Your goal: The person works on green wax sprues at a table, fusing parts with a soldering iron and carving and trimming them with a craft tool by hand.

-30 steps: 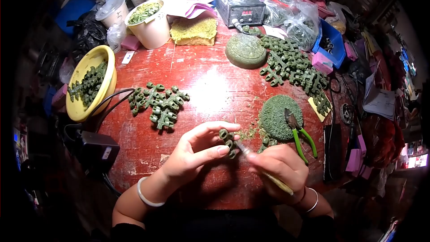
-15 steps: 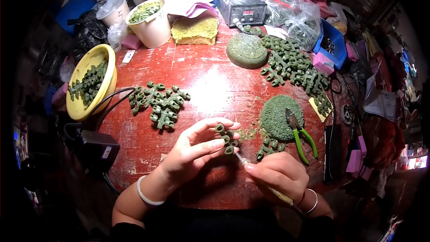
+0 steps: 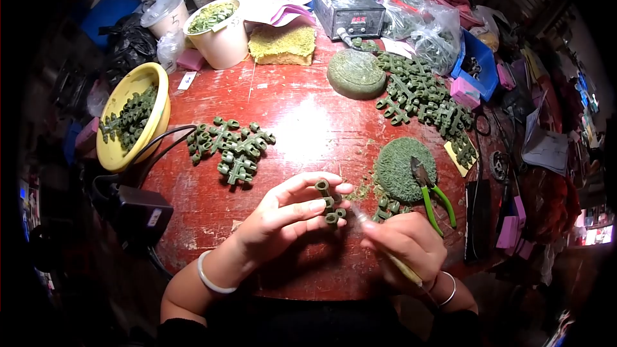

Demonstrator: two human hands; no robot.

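My left hand (image 3: 283, 209) pinches a small cluster of green wax-like pieces with round, tube-like openings (image 3: 330, 204) between thumb and fingers, tilted with the holes facing me. My right hand (image 3: 409, 247) grips a pen-like tool with a yellowish handle (image 3: 406, 270) and a whitish front end; its tip points at the cluster's right side, close to my left fingertips. Just beyond my right hand lie similar green pieces (image 3: 385, 207), partly hidden by it. Green-handled pliers (image 3: 439, 205) rest with their jaws on a round, rough green pad (image 3: 398, 170).
More green pieces (image 3: 234, 148) lie left of centre, with others in a yellow bowl (image 3: 162, 112). A large pile (image 3: 418, 90) sits at right, near a round block (image 3: 355, 76). Behind stand a control box with red digits (image 3: 347, 13), a sponge (image 3: 281, 45) and tubs (image 3: 222, 42).
My left hand has turned the green cluster slightly and moved a little right. My right hand has drawn the tool slightly right and up, covering more of the loose pieces behind it.
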